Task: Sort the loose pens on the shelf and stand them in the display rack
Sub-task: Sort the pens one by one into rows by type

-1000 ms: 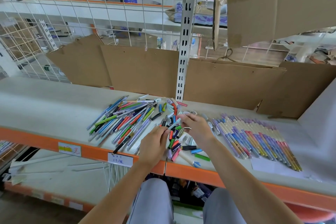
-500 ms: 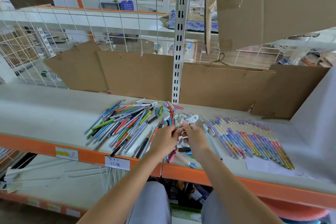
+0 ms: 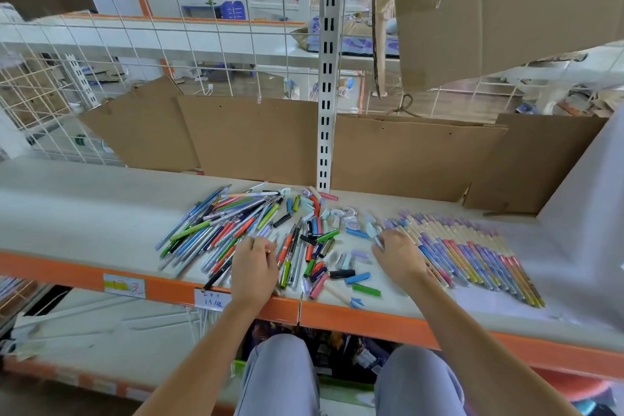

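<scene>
A jumble of loose pens (image 3: 216, 230) in many colours lies on the grey shelf (image 3: 84, 213), left of centre. Short pens, caps and small tape-like pieces (image 3: 324, 246) are scattered in the middle. On the right, a neat row of pastel pens (image 3: 472, 253) lies side by side. My left hand (image 3: 255, 268) sits at the right edge of the jumble with its fingers curled down around a thin pen, and a small tip shows between them. At the left end of the neat row, my right hand (image 3: 400, 255) pinches a pale pen by its fingertips.
Brown cardboard sheets (image 3: 256, 138) lean against the wire grid behind the shelf, and a white slotted upright (image 3: 326, 94) stands at centre back. More cardboard (image 3: 489, 3) hangs at upper right. The shelf has an orange front edge (image 3: 388, 317) with price labels (image 3: 209, 299).
My hands were together over the middle scatter, working on one item. They have moved apart: the left one to the loose jumble, the right one to the neat row.
</scene>
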